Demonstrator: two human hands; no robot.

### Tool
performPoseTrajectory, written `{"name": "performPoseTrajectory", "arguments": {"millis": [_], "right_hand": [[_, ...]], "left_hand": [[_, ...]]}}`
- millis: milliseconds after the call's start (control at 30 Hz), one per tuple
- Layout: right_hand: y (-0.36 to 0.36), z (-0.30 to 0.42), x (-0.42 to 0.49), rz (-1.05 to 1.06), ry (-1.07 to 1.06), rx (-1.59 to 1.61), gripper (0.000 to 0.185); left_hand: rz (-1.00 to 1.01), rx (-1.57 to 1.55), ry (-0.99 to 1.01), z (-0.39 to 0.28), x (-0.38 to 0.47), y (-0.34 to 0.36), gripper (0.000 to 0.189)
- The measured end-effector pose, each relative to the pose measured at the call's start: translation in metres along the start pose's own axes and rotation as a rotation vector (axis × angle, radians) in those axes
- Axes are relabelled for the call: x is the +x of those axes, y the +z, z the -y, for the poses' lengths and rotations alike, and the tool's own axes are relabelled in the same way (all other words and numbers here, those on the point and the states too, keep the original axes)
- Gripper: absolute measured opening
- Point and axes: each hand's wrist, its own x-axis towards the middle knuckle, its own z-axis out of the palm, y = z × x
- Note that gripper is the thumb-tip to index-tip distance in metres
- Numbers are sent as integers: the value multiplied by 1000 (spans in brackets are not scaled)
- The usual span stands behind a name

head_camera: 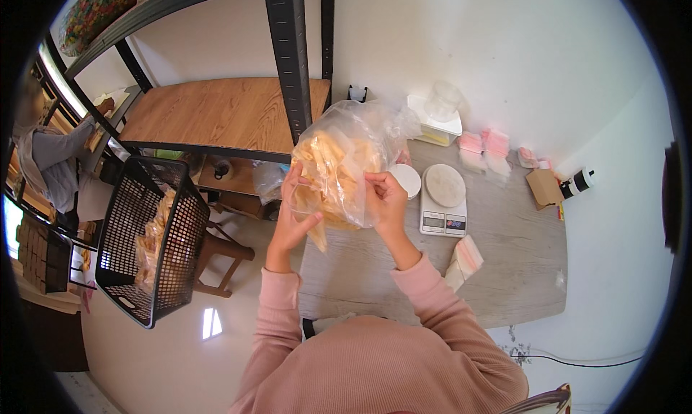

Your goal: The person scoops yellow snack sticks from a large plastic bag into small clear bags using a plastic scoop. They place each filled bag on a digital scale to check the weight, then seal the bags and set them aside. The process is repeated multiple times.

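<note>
A large clear plastic bag (338, 165) of pale yellow, chip-like snack pieces is held up over the left part of the grey wood-grain table (513, 273). My left hand (292, 214) supports its lower left side, thumb and fingers around a small clear bag or flap. With bent fingers, my right hand (385, 198) pinches the plastic on the right side. Right of the bag are a white round lid (405, 180) and a white digital kitchen scale (443, 198) with a round platform. Pink-and-white plastic packets (466, 257) lie below the scale.
On the left, a black plastic basket (181, 241) of bagged snacks rests by a brown stool (227, 257). A black metal shelf post (289, 52) rises beyond the bag. White tub (435, 123), more packets (484, 149) and cardboard box (543, 188) line the wall. Another person (54, 154) is far left.
</note>
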Motion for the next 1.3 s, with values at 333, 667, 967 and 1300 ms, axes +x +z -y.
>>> {"name": "performPoseTrajectory", "arguments": {"millis": [333, 667, 967, 1300], "right_hand": [[-18, 3, -3, -26, -265, -442, 6], [-22, 2, -21, 132, -167, -282, 12], [-18, 3, -13, -21, 176, 173, 16], [-54, 2, -14, -199, 117, 273, 17]], "left_hand": [[-52, 41, 49, 1, -14, 13, 62], [-16, 119, 54, -1, -15, 16, 65], [8, 223, 48, -14, -16, 18, 69], [-133, -19, 5, -10, -40, 22, 71]]}}
